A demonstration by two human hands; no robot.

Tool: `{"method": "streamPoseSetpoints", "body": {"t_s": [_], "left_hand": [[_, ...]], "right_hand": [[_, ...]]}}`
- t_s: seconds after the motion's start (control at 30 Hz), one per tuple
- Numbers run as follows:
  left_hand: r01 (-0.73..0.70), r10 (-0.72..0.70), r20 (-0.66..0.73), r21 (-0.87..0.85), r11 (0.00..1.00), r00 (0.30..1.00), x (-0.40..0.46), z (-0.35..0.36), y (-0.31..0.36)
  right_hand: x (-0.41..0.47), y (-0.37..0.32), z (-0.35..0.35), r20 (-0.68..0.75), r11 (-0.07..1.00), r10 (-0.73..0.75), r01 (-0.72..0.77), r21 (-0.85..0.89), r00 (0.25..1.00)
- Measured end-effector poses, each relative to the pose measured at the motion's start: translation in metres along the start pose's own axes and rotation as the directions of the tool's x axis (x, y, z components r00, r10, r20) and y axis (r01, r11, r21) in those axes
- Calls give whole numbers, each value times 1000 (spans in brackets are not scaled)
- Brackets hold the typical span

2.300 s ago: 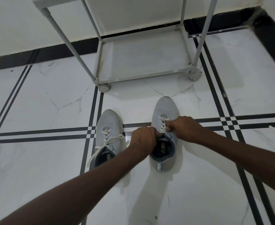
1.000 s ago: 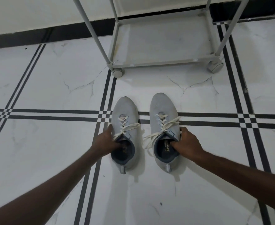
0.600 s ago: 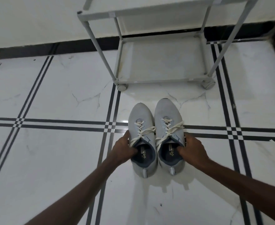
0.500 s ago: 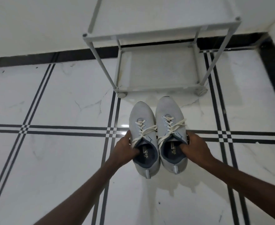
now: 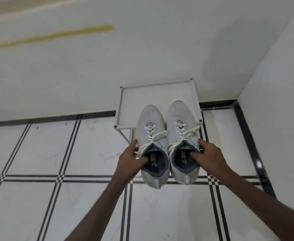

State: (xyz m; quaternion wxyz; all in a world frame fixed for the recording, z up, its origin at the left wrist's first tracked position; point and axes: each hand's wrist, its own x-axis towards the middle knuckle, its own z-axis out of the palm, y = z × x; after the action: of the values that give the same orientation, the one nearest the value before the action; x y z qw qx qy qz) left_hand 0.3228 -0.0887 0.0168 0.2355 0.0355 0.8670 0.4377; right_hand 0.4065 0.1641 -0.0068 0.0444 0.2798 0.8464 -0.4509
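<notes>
Two light grey sneakers with cream laces hang side by side in the air, toes pointing away from me. My left hand (image 5: 130, 159) grips the left sneaker (image 5: 151, 133) at its collar, thumb inside the opening. My right hand (image 5: 207, 155) grips the right sneaker (image 5: 179, 122) the same way. Both shoes are held above the floor, their toes over the front part of the top shelf of a white metal rack (image 5: 125, 105). The laces are tied loosely and trail over the sides.
The rack stands in the room's corner against the white wall (image 5: 90, 75), with another wall (image 5: 278, 101) close on the right. The floor (image 5: 38, 153) is white marble tile with black double stripes and a black border along the walls.
Both hands left the right shoe's laces, took one sneaker each by the collar, brought the pair together and lifted them off the floor up to the rack's top shelf.
</notes>
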Motion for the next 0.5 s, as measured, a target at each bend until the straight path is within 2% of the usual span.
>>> {"method": "streamPoseSetpoints", "body": {"t_s": [0.23,0.5], "left_hand": [[-53,52,-32,-17,998,998,36,-53,100],[-44,45,-26,29,999,999,168,-69,109]], "right_hand": [[50,-90,-66,10,997,-73,73,-7,997],[176,-123,-39,-42,999,-26,25,-25,999]]}}
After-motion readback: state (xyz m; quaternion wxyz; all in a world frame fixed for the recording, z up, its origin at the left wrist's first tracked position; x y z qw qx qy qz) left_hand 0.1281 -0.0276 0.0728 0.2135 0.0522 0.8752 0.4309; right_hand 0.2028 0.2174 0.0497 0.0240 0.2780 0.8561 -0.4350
